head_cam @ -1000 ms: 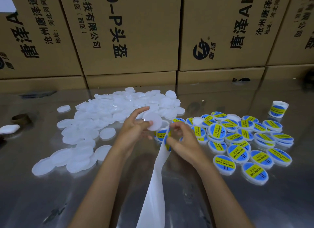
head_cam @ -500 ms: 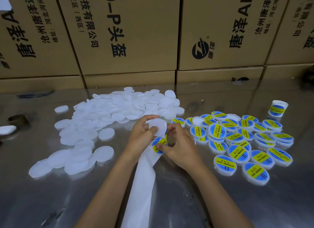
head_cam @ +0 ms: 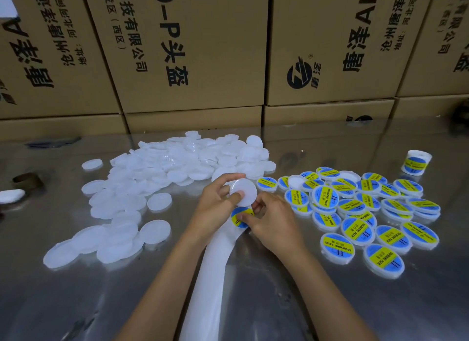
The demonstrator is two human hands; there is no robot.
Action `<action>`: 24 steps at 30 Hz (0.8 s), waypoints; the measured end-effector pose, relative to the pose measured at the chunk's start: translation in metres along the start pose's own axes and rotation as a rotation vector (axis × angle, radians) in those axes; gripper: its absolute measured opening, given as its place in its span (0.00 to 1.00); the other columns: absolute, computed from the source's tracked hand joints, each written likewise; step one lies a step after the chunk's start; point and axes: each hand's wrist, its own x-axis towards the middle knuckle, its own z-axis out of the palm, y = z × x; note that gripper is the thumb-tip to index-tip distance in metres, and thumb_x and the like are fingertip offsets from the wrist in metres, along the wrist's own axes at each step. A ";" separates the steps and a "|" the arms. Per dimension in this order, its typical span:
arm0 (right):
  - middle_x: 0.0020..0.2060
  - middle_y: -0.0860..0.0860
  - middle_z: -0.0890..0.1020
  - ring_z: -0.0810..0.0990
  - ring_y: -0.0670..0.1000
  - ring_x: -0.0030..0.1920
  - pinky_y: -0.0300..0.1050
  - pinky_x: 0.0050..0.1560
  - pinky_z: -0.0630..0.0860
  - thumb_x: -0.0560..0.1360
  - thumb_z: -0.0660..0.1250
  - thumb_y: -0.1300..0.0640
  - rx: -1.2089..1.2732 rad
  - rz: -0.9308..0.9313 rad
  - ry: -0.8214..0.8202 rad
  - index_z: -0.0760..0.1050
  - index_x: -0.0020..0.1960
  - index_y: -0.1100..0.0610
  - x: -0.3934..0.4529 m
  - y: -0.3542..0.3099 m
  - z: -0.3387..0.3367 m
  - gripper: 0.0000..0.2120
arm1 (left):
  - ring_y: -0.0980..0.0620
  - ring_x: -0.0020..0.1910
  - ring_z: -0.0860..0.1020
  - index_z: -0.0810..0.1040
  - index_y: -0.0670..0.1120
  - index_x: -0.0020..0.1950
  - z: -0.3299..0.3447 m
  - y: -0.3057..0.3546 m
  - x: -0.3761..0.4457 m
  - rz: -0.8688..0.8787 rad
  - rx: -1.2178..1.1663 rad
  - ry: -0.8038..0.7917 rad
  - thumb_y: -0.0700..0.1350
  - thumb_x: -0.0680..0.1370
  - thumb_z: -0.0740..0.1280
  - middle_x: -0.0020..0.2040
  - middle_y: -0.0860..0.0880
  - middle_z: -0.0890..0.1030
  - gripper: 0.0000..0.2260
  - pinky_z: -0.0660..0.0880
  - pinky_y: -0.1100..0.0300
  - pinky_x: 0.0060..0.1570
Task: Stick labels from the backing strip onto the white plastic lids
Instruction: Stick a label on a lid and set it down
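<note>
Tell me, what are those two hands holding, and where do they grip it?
The left hand holds a bare white lid by its rim, thumb on its face. The right hand pinches the blue-and-yellow label at the end of the backing strip.

A packing or small factory workroom: printed cardboard cartons stand stacked in a wall behind a shiny metal bench, which carries a heap of blank white lids and a spread of labelled lids.

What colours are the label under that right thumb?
Blue with a yellow band, seen in the head view: label.
</note>
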 end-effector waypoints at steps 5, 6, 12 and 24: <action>0.34 0.45 0.78 0.76 0.45 0.38 0.48 0.42 0.75 0.65 0.79 0.50 0.036 0.027 -0.006 0.73 0.39 0.50 -0.002 -0.003 -0.001 0.14 | 0.48 0.59 0.80 0.80 0.48 0.62 0.003 -0.001 0.002 0.058 0.049 0.071 0.31 0.79 0.65 0.59 0.46 0.82 0.17 0.79 0.58 0.56; 0.35 0.45 0.78 0.77 0.45 0.38 0.49 0.42 0.76 0.65 0.78 0.50 0.042 0.033 -0.010 0.73 0.40 0.50 -0.002 -0.004 0.000 0.15 | 0.47 0.59 0.80 0.80 0.48 0.62 0.003 -0.002 0.002 0.052 0.046 0.101 0.30 0.79 0.64 0.59 0.46 0.82 0.17 0.80 0.53 0.58; 0.35 0.44 0.77 0.76 0.46 0.38 0.51 0.42 0.77 0.65 0.78 0.50 0.057 0.041 -0.006 0.71 0.40 0.49 -0.004 -0.005 0.003 0.15 | 0.52 0.47 0.84 0.80 0.47 0.64 -0.002 -0.005 0.005 0.006 -0.012 0.147 0.31 0.79 0.64 0.52 0.46 0.83 0.18 0.82 0.59 0.44; 0.36 0.45 0.74 0.70 0.43 0.38 0.39 0.39 0.68 0.68 0.74 0.58 0.136 -0.027 -0.127 0.69 0.34 0.52 -0.010 -0.018 -0.005 0.13 | 0.48 0.57 0.82 0.80 0.49 0.63 -0.001 -0.003 0.003 0.016 0.011 0.134 0.31 0.79 0.65 0.58 0.45 0.83 0.18 0.80 0.50 0.58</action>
